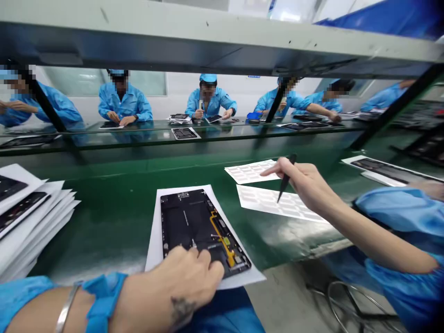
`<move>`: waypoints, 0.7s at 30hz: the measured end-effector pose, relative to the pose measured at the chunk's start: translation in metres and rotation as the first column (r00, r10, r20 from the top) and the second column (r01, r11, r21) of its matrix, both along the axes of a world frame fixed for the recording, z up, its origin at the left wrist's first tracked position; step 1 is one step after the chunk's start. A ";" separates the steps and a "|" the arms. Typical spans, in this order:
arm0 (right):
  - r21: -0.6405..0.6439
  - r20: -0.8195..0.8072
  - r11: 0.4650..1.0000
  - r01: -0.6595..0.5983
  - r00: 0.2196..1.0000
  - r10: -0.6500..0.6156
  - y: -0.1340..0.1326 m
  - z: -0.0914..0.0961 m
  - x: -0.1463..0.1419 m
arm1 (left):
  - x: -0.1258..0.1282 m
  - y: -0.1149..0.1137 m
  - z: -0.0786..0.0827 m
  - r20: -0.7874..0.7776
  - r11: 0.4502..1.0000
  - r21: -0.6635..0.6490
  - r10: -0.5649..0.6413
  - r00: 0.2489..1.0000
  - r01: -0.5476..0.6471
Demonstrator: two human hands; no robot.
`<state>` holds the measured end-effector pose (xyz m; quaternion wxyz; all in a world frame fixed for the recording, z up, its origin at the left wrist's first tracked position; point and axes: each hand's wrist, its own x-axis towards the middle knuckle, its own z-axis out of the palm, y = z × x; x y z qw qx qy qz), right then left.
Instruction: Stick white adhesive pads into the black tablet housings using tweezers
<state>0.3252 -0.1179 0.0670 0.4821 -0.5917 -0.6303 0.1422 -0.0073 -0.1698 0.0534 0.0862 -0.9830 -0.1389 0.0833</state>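
An opened black tablet housing [194, 226] with an orange flex cable lies on a white paper sheet [153, 245] in front of me. My left hand [187, 277] is closed over its lower edge, knuckles up; the fingertips and whatever they may hold are hidden. In my right hand [298, 178] is a pair of black tweezers [285, 182], tips pointing down. The tips are over the nearer white sticker sheet [253, 196], which bears rows of pale labels. A second sticker sheet [243, 173] lies just behind, close to my extended index finger.
Papers stacked with tablet housings [45, 231] rise at the left. Another housing [388, 169] lies on paper at the right, near a neighbour's blue sleeve [398, 208]. A shelf beam [222, 41] crosses overhead. Several co-workers in blue sit across the green bench [114, 203].
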 end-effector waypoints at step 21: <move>-0.430 -0.397 0.897 -0.098 0.913 -0.091 0.028 -0.077 0.043 | 0.156 0.201 -0.083 0.336 0.837 -0.309 -0.349 0.875 0.452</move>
